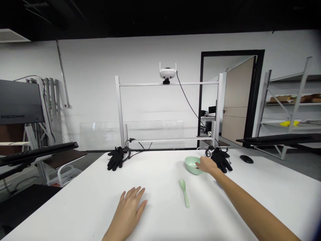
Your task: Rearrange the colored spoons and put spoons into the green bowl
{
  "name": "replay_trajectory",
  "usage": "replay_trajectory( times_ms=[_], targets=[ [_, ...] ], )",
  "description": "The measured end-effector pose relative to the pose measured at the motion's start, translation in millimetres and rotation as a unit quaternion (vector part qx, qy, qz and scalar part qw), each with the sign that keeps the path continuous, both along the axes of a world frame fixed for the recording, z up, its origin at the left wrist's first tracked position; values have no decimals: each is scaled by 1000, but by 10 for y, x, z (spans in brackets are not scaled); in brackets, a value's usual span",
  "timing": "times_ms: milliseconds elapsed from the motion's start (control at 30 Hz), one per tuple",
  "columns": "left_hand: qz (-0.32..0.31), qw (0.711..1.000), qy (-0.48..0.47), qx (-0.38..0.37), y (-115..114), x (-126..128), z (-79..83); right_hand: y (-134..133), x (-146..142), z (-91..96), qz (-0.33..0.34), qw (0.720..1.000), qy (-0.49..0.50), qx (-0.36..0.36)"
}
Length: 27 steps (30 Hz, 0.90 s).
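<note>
1. Bowl [191, 165]: round, smooth, glossy pale green, and we see it standing on the white bench [75, 209].
2. Right hand [207, 164]: fingers together, touching the bowl's rim; we cannot tell whether it grips.
3. Left hand [129, 209]: flat, fingers spread, holding nothing.
4. Spoon [184, 193]: matching green, lying between both hands.
5. Black glove [221, 160]: just beside the right hand.

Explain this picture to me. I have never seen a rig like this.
This single view comes from a camera worn on a person's head, looking forward and down. No machine appears at work here: these are the person's own bare hands. The left hand lies flat on a white table, holding nothing. The right hand reaches the rim of a pale green bowl; whether it grips is unclear. A green spoon lies nearby. Two black gloves lie farther off, beside an aluminium frame.
</note>
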<state>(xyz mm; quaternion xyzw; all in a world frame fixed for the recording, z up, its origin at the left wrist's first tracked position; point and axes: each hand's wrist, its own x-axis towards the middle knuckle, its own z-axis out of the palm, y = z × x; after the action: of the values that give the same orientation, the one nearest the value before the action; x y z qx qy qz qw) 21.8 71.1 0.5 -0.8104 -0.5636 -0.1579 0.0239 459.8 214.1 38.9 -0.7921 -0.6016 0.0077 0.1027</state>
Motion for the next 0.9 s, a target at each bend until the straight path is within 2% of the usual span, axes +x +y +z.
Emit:
replay_trajectory(
  times_ms=[233, 433, 667, 900],
  targets=[
    [-4, 1000, -5, 8, 12, -46, -13, 262, 135, -139, -39, 998, 31, -42],
    [4, 1000, -2, -9, 7, -47, 18, 295, 136, -183, -47, 997, 40, -43],
    [4, 1000, 0, -12, -13, -30, 20, 223, 94, -159, -35, 998, 40, -35],
    [2, 1000, 7, -6, -12, -40, 35, -101, 51, 79, -26, 999, 47, 2]
  ],
)
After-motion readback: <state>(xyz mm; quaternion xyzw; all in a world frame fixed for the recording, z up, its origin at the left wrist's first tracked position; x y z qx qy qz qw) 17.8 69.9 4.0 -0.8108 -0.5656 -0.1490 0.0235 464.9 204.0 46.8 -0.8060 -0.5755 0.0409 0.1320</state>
